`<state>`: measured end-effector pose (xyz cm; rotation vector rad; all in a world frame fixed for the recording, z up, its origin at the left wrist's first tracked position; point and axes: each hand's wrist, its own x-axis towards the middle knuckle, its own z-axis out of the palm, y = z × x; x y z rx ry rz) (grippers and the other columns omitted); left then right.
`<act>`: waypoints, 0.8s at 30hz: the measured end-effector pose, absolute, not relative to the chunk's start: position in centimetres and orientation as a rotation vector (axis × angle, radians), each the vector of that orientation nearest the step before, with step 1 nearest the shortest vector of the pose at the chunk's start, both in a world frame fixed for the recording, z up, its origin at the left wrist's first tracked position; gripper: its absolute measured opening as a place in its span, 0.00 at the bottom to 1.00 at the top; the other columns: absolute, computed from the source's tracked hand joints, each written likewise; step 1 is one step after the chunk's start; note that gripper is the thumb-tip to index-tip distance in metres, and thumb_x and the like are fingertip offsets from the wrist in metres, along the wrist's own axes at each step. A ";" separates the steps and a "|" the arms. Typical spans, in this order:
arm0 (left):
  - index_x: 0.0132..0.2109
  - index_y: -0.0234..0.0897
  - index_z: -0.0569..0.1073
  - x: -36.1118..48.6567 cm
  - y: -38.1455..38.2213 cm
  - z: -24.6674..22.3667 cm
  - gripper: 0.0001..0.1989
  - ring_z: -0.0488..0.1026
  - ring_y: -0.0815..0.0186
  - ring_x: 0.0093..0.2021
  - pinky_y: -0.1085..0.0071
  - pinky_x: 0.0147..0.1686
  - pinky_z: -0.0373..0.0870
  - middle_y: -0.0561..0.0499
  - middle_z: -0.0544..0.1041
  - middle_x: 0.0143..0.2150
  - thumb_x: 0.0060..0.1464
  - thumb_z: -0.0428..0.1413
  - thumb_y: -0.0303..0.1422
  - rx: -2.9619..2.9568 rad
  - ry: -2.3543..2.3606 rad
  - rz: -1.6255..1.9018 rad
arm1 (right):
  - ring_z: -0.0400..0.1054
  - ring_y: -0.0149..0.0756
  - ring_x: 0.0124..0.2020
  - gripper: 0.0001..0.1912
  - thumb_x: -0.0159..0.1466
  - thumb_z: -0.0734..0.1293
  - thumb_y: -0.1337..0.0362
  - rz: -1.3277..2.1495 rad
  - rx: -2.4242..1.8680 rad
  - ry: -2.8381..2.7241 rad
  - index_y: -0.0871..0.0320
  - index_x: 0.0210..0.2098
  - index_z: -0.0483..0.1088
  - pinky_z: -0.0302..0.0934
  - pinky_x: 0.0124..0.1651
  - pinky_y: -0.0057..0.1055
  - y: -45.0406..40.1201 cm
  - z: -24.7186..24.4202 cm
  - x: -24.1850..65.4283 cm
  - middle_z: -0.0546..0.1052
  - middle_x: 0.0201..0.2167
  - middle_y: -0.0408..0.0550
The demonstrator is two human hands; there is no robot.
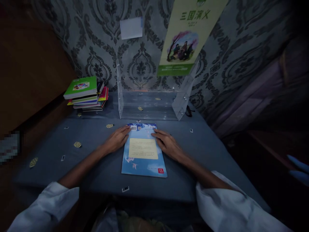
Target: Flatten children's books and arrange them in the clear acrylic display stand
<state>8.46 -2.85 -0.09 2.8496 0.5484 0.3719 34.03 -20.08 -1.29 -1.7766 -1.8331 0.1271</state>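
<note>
Head view: one blue book (145, 166) lies flat on the bench (96, 170), at the centre of the frame and below the clear rack. Its visible cover carries a pale yellow text panel at mid-height, a barcode and a square code at the upper edge, and a red square mark at the lower right corner. The lower edge faces the bottom of the frame.

The left hand (118, 139) contacts the upper left edge of the cover with extended fingertips; the right hand (168, 144) contacts the upper right edge in the same manner. On each hand the fingers lie nearly flat and the grasp is not closed. The two hands are apart, with the book between them. Both forearms enter from the lower corners of the frame, in light sleeves.

Beyond the book, the clear rack (149, 113) stands on the bench. A green and yellow booklet (182, 48) is upright at its upper right. A stack of books (87, 93), green cover uppermost, rests at the left of the rack, well apart from the left hand. A dark object (189, 112) lies just beside the right base of the rack. Behind, a white card (131, 29) shows against the patterned wall (96, 42).
</note>
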 end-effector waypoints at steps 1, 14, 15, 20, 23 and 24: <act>0.65 0.33 0.66 8.8 -2.7 -0.1 0.22 0.64 0.56 0.68 0.54 0.67 0.63 0.40 0.68 0.67 0.68 0.45 0.33 2.859 0.550 0.388 | 0.69 0.48 0.62 0.20 0.67 0.60 0.66 0.145 -1.793 -1.815 0.55 0.56 0.75 0.65 0.63 0.49 -19.7 -1.3 34.1 0.73 0.61 0.55; 0.62 0.34 0.69 10.5 -2.3 -0.4 0.20 0.68 0.54 0.65 0.52 0.64 0.66 0.39 0.71 0.64 0.67 0.45 0.31 2.915 0.427 0.528 | 0.65 0.53 0.64 0.22 0.70 0.58 0.63 0.101 -1.778 -1.697 0.55 0.60 0.71 0.65 0.63 0.54 -18.5 -2.9 34.4 0.68 0.64 0.58; 0.62 0.34 0.68 10.8 -2.3 -0.4 0.20 0.68 0.54 0.65 0.52 0.64 0.66 0.39 0.71 0.64 0.67 0.45 0.31 2.917 0.410 0.524 | 0.65 0.52 0.64 0.21 0.70 0.59 0.63 0.099 -1.761 -1.692 0.54 0.60 0.71 0.65 0.63 0.53 -18.5 -3.0 34.4 0.68 0.63 0.58; 0.64 0.33 0.67 12.7 -2.3 -0.2 0.21 0.66 0.55 0.67 0.52 0.66 0.63 0.38 0.69 0.66 0.68 0.44 0.30 2.922 0.303 0.464 | 0.67 0.52 0.62 0.21 0.70 0.58 0.63 0.131 -1.743 -1.686 0.57 0.59 0.73 0.65 0.63 0.52 -18.5 -2.6 34.4 0.69 0.61 0.60; 0.65 0.33 0.66 14.0 -2.6 0.0 0.21 0.64 0.55 0.68 0.53 0.67 0.62 0.39 0.68 0.67 0.69 0.43 0.31 2.934 0.227 0.421 | 0.67 0.53 0.62 0.22 0.70 0.58 0.63 0.163 -1.744 -1.690 0.61 0.58 0.73 0.64 0.64 0.52 -18.6 -2.2 34.4 0.68 0.61 0.62; 0.65 0.33 0.66 14.4 -2.7 0.1 0.21 0.64 0.56 0.68 0.53 0.67 0.62 0.39 0.67 0.67 0.69 0.43 0.31 2.939 0.204 0.412 | 0.66 0.52 0.62 0.22 0.70 0.58 0.63 0.168 -1.740 -1.694 0.61 0.58 0.73 0.64 0.64 0.51 -18.6 -2.1 34.4 0.68 0.61 0.63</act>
